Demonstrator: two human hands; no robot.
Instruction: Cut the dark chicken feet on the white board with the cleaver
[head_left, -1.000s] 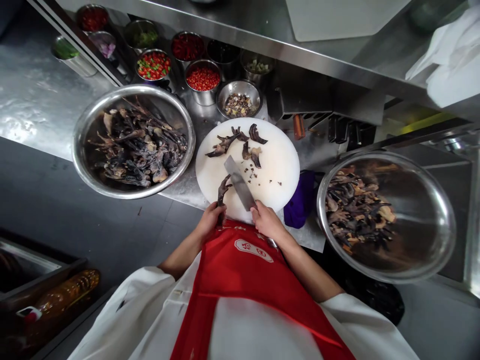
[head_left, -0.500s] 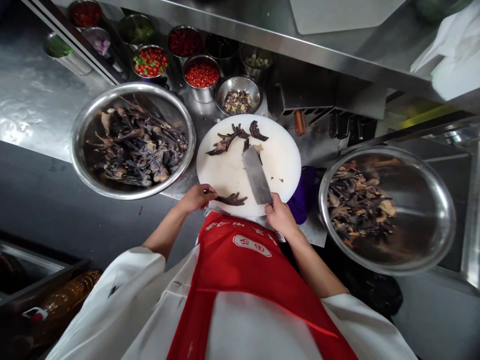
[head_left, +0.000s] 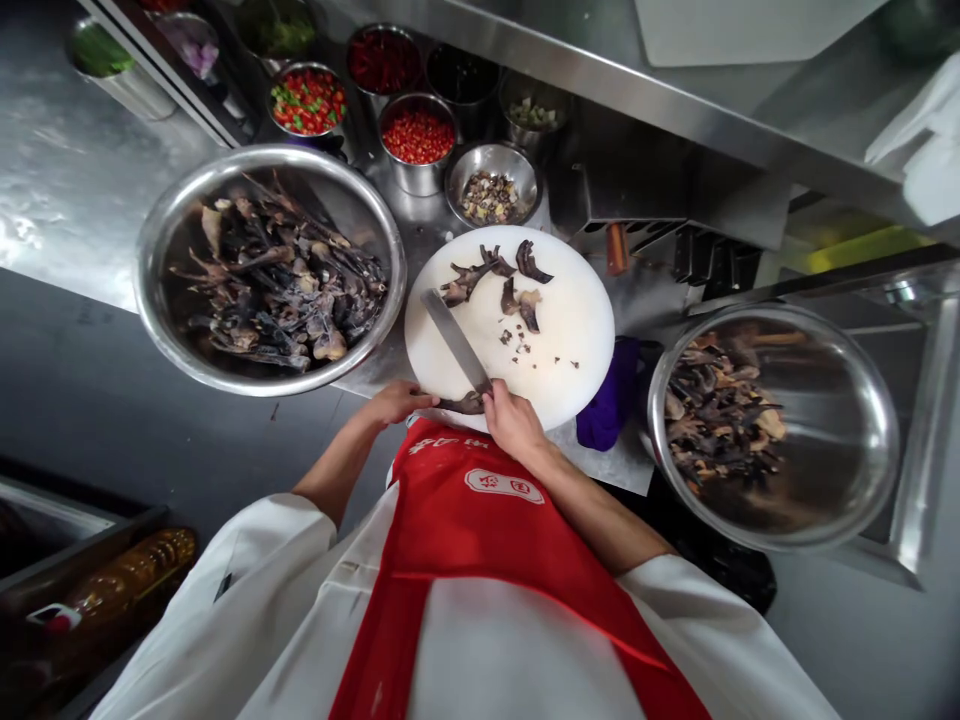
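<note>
My right hand (head_left: 514, 420) is wrapped round the handle of a cleaver (head_left: 456, 340), whose blade points up and left over the round white cutting board (head_left: 577, 385). At the board's near edge lies a dark chicken foot (head_left: 463, 403). Its left end is pinched by my left hand (head_left: 399, 402), while the right-hand fingers are close to its other end; whether they touch it I cannot tell. Cut dark foot pieces (head_left: 534, 262) and small crumbs lie farther back on the board, one piece partly behind the blade tip.
To the left stands a large steel bowl (head_left: 150, 290) heaped with dark feet. Another steel bowl (head_left: 855, 440) at right holds chopped pieces. Behind the board are a small bowl (head_left: 491, 190) and pots of chopped chillies (head_left: 418, 140). Knives (head_left: 616, 250) sit in a rack; a purple cloth (head_left: 604, 415) lies beside the board.
My right hand has moved left with the cleaver, and its blade now lies over the board's left part. More small crumbs show on the board. The left hand still pinches the foot.
</note>
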